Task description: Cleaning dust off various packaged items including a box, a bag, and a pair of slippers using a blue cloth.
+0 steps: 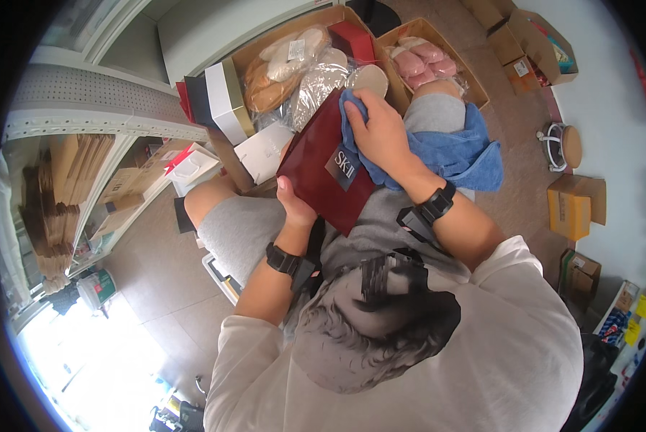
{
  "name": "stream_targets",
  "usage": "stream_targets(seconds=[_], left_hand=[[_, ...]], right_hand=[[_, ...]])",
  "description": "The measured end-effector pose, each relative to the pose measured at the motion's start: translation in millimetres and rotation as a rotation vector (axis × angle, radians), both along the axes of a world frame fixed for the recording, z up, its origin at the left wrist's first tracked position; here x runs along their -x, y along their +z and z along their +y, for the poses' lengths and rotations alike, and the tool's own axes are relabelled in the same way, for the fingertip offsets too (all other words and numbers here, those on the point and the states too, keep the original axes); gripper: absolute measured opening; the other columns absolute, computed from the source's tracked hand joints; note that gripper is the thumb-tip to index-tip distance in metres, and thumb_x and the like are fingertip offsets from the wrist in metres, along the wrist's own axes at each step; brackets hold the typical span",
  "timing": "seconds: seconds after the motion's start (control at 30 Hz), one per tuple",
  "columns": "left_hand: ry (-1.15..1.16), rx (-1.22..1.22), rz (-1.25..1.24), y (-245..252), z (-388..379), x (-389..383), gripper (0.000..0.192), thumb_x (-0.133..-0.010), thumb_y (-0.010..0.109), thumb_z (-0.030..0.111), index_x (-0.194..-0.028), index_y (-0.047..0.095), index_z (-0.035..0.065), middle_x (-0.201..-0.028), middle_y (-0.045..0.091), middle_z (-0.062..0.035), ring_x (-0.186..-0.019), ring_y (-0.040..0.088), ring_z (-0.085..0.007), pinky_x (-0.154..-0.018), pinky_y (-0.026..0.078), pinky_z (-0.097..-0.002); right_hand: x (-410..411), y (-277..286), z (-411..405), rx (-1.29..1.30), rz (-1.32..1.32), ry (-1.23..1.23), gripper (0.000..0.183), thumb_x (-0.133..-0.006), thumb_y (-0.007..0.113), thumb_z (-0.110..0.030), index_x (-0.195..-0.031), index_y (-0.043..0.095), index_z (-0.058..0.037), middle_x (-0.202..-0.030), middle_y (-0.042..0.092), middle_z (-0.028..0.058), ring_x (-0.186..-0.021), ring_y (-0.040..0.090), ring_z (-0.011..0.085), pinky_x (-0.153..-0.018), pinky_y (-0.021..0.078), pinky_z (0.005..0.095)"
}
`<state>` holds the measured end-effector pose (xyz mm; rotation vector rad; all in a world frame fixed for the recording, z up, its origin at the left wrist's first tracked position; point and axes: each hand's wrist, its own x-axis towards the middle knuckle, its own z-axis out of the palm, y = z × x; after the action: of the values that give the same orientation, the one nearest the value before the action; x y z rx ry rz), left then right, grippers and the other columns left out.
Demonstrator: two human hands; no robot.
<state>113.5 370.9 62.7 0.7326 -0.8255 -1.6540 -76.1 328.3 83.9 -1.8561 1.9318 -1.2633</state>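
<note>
A glossy dark red SK-II box (315,181) is tilted above my lap. My left hand (297,204) grips its near left edge, thumb on the front face and the other fingers hidden behind. With my right hand (377,127) I press a bunched part of a blue cloth (447,154) against the box's upper right edge. The rest of that cloth drapes over my right thigh. Just beyond the box lie plastic-wrapped slippers (323,81), white and brown, in a large cardboard carton (355,19).
A smaller carton (477,100) with wrapped pink slippers stands by my right knee. White boxes (228,100) lean at the big carton's left. Metal shelving (155,127) with flattened cardboard (77,173) rises on the left. By the right wall are a small round stool (571,148) and cardboard boxes (570,208).
</note>
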Motion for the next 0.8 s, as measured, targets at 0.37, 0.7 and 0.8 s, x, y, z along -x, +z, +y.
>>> stream_targets(seconds=[0.37,0.7,0.8], left_hand=[[0.052,-0.115,-0.005,-7,-3,0,0.081,-0.098,0.038,0.07,-0.138,0.053,0.001,-0.138,0.059,-0.0153,-0.129,0.056,-0.0298,-0.111,0.042,-0.0436],[0.091,-0.046,0.088,-10,-2,4,0.087,-0.098,0.038,0.069,-0.148,0.043,-0.0014,-0.148,0.051,-0.0182,-0.136,0.05,-0.0309,-0.115,0.038,-0.0452],[0.142,-0.125,-0.071,-6,-3,-5,0.083,-0.098,0.036,0.07,-0.139,0.054,0.0003,-0.136,0.06,-0.0149,-0.127,0.056,-0.0305,-0.111,0.041,-0.0435]], right_hand=[[-32,12,30,-0.045,-0.038,0.421,0.022,-0.091,0.067,-0.024,-0.108,0.063,-0.0107,-0.099,0.066,0.0119,-0.082,0.068,0.0374,-0.067,0.0558,0.0447],[-30,21,35,-0.117,-0.007,0.453,0.024,-0.091,0.068,-0.022,-0.11,0.063,-0.0091,-0.1,0.066,0.0122,-0.085,0.068,0.036,-0.066,0.0558,0.0445],[-42,31,49,-0.115,0.022,0.691,0.024,-0.091,0.068,-0.022,-0.111,0.063,-0.0098,-0.096,0.064,0.0113,-0.083,0.068,0.0347,-0.063,0.0552,0.0443]])
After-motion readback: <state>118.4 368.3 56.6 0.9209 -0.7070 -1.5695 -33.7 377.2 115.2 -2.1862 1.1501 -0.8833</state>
